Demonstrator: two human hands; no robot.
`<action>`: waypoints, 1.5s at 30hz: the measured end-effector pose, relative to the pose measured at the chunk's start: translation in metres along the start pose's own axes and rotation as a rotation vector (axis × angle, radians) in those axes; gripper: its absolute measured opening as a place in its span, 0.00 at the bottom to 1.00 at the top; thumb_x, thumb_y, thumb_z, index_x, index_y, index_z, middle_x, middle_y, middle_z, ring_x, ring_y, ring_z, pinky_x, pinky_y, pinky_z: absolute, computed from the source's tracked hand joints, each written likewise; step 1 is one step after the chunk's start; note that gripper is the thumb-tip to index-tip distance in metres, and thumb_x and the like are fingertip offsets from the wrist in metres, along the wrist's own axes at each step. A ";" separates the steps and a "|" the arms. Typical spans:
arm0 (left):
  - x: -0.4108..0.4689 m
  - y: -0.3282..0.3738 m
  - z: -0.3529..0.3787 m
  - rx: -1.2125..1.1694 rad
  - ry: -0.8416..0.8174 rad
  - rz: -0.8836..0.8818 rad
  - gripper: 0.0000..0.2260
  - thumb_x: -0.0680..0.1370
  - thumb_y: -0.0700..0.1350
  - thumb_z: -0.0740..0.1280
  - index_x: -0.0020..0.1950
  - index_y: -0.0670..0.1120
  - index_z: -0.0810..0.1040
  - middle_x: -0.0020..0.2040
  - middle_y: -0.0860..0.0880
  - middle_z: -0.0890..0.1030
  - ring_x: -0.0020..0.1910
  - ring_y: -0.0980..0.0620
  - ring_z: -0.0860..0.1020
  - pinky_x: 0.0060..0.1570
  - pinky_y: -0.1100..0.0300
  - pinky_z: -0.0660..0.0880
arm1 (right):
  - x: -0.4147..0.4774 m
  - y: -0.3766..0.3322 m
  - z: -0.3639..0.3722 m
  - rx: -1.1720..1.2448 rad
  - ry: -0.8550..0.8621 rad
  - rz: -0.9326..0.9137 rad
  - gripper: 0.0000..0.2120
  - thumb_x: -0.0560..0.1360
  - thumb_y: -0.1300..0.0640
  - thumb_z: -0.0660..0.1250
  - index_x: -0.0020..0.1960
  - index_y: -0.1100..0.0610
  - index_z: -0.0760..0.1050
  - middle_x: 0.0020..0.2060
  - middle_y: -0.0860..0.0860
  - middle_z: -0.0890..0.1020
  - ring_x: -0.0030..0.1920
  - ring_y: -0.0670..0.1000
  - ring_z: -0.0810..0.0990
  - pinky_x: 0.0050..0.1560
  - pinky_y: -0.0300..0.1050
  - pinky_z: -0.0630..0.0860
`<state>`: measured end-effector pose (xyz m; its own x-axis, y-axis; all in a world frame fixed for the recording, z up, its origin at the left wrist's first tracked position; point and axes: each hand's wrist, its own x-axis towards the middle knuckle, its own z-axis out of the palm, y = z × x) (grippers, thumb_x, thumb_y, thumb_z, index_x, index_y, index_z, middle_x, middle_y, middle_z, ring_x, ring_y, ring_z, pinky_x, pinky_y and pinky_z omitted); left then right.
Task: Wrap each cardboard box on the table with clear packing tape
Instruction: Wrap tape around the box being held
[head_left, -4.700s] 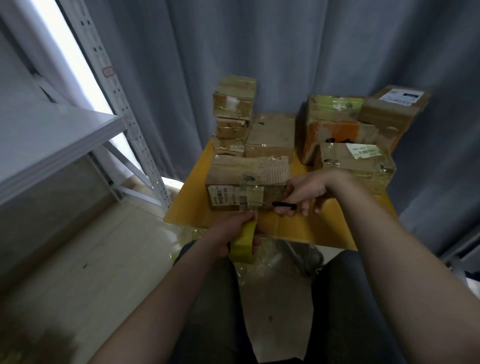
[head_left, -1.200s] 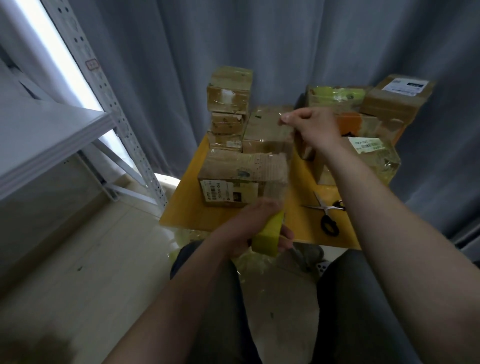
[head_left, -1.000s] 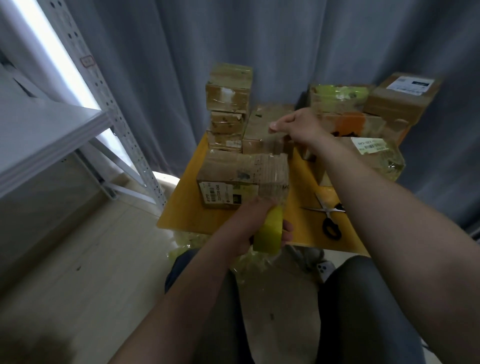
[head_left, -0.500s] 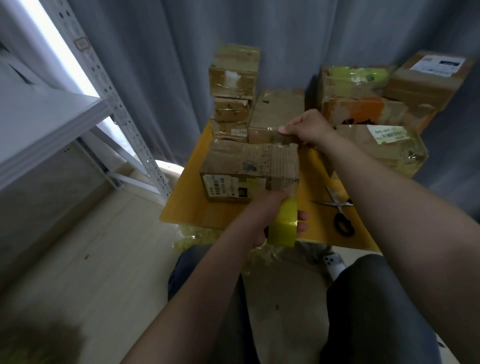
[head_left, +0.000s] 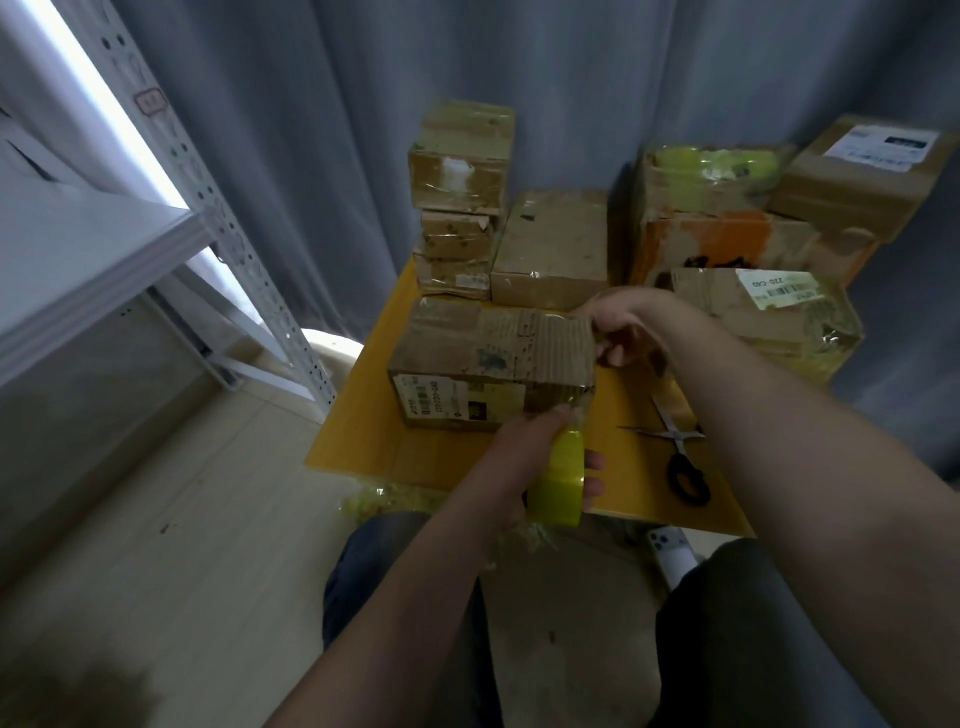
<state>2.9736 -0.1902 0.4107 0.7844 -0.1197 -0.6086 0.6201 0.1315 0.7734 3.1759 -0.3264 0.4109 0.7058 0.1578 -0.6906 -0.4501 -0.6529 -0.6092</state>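
Note:
A worn cardboard box (head_left: 483, 358) with a barcode label lies near the front of the yellow table (head_left: 363, 431). My left hand (head_left: 524, 457) grips a yellowish roll of clear packing tape (head_left: 558, 483) just below the box's front right corner, and a strip of tape runs up from the roll onto that corner. My right hand (head_left: 618, 332) is at the box's far right top corner, fingers curled down over the edge where the tape strip ends.
Black-handled scissors (head_left: 680, 457) lie on the table right of the roll. Several taped boxes are stacked behind: a tall stack (head_left: 460, 208), a plain box (head_left: 553, 249), and a pile at the right (head_left: 737, 244). A white metal shelf (head_left: 104, 249) stands to the left. Tape scraps (head_left: 374, 504) hang below the table's front edge.
My right hand has set the scissors down, drawn a strip of tape up and over the box, and come down to its far right top corner. My left hand kept the roll.

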 end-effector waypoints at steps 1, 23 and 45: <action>0.001 0.001 0.000 -0.008 0.000 -0.007 0.09 0.86 0.52 0.60 0.56 0.47 0.74 0.36 0.43 0.85 0.30 0.46 0.82 0.34 0.53 0.81 | 0.001 0.001 0.000 0.014 0.001 0.013 0.15 0.84 0.60 0.61 0.39 0.55 0.76 0.26 0.50 0.75 0.23 0.46 0.68 0.21 0.35 0.59; 0.008 0.001 0.000 -0.018 -0.007 -0.005 0.16 0.86 0.51 0.60 0.68 0.42 0.72 0.36 0.43 0.85 0.29 0.45 0.83 0.32 0.53 0.82 | -0.062 0.023 0.035 -0.352 0.196 -0.658 0.49 0.60 0.29 0.75 0.76 0.48 0.71 0.66 0.44 0.78 0.66 0.47 0.76 0.68 0.48 0.74; 0.014 0.000 0.001 -0.012 0.011 -0.024 0.18 0.86 0.51 0.60 0.68 0.39 0.72 0.37 0.43 0.85 0.29 0.45 0.83 0.30 0.54 0.81 | -0.029 0.016 0.015 -0.200 0.086 -0.514 0.21 0.83 0.37 0.60 0.48 0.50 0.84 0.49 0.49 0.87 0.54 0.51 0.85 0.62 0.48 0.78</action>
<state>2.9843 -0.1928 0.4021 0.7691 -0.1124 -0.6292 0.6392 0.1405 0.7561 3.1399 -0.3300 0.4158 0.8529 0.4373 -0.2850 0.0702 -0.6371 -0.7676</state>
